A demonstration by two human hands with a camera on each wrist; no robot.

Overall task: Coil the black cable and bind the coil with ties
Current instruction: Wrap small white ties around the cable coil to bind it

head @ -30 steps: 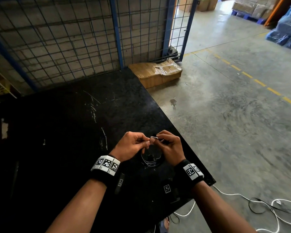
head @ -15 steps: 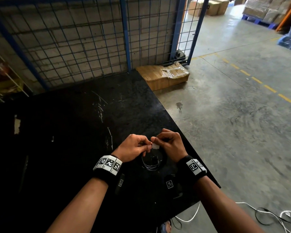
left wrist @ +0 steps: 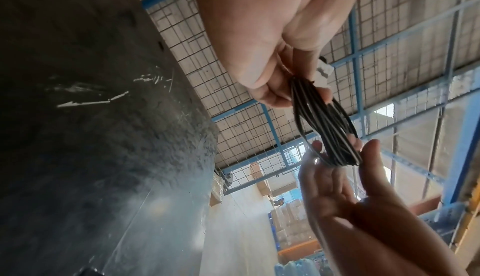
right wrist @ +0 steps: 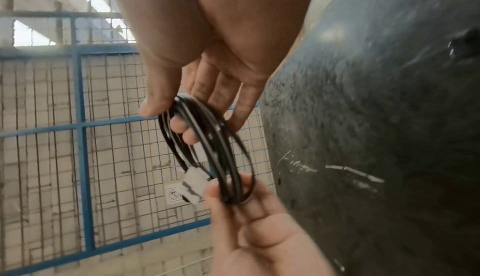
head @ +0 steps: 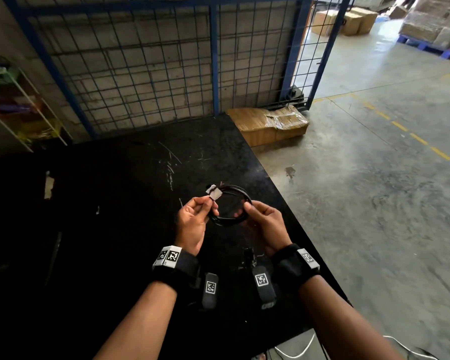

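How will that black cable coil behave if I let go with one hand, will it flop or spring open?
The cable coil would probably sag and splay: its thin loops already fan apart between the left hand and right hand. Only one white tie shows, so the opposite side looks free to loosen. It seems light, since fingertip pinches carry it.

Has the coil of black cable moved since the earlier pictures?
Yes. The coil of black cable is now raised off the black table and held up between the left hand and the right hand.
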